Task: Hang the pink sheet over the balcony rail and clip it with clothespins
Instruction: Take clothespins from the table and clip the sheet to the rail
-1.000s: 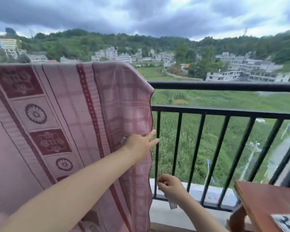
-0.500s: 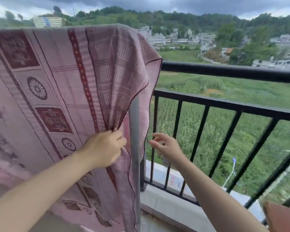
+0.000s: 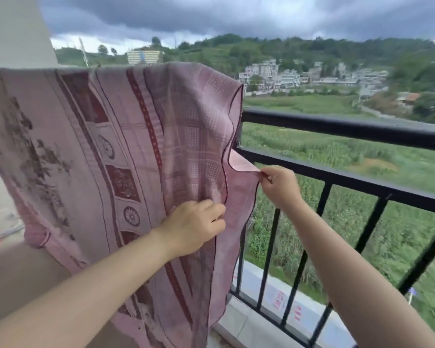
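The right hand [image 3: 279,185] has moved over to pinch the pink sheet [image 3: 141,151] by its edge, the left hand [image 3: 194,227] grips it lower, and the soft, light cloth hangs over the rail [image 3: 337,129].

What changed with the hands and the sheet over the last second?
The right hand rose from near the rail's foot and now pinches the pink sheet's rear layer, pulling it right. The left hand moved lower and grips the front edge. The sheet stayed draped over the balcony rail.
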`<action>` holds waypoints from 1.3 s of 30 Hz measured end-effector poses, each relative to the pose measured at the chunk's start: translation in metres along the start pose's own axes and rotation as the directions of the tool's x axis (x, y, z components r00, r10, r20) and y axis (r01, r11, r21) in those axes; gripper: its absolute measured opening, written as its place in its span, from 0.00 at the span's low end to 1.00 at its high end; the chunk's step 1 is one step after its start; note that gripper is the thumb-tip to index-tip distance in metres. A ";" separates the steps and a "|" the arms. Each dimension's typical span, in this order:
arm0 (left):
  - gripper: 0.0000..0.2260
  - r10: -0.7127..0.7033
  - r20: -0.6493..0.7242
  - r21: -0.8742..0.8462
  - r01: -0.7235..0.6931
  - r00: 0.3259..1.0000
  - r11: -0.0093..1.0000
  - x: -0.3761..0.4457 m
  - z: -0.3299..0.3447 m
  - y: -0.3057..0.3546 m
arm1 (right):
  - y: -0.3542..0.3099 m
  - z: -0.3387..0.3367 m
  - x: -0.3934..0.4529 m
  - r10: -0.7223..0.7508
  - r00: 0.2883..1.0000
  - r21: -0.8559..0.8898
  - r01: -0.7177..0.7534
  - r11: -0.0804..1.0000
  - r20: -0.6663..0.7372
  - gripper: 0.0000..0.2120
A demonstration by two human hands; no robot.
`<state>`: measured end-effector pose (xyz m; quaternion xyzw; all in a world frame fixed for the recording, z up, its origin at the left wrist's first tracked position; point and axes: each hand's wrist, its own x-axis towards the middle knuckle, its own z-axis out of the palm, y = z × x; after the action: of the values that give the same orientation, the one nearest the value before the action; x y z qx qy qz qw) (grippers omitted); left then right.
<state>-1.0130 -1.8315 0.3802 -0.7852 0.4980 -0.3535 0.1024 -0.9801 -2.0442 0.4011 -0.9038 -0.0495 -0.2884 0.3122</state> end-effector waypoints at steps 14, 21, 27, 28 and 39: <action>0.11 0.018 0.056 0.090 -0.023 0.998 0.996 0.058 -0.025 -0.026 | -0.014 0.028 -0.074 -0.007 0.946 0.328 -0.105 0.939 0.324 0.13; 0.07 0.159 0.235 0.146 -0.196 0.959 0.970 0.066 -0.031 -0.038 | -0.012 0.029 -0.085 0.181 0.972 0.335 -0.221 0.916 0.147 0.14; 0.09 0.283 0.356 0.153 -0.355 0.891 0.922 0.077 -0.045 -0.042 | -0.010 0.020 -0.090 0.489 0.866 0.543 -0.364 0.757 -0.101 0.17; 0.11 0.275 0.384 0.139 -0.349 0.881 0.927 0.079 -0.042 -0.042 | -0.014 0.017 -0.088 0.520 0.845 0.576 -0.365 0.731 -0.123 0.20; 0.08 0.230 0.314 -0.014 -0.237 0.921 0.971 0.078 -0.028 -0.051 | -0.045 0.020 -0.086 0.661 0.746 0.816 -0.331 0.473 -0.080 0.08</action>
<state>-0.9756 -1.8680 0.4619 -0.7651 0.5610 -0.2155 0.2311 -1.0535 -1.9883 0.3645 -0.5822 0.1678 -0.3054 0.7346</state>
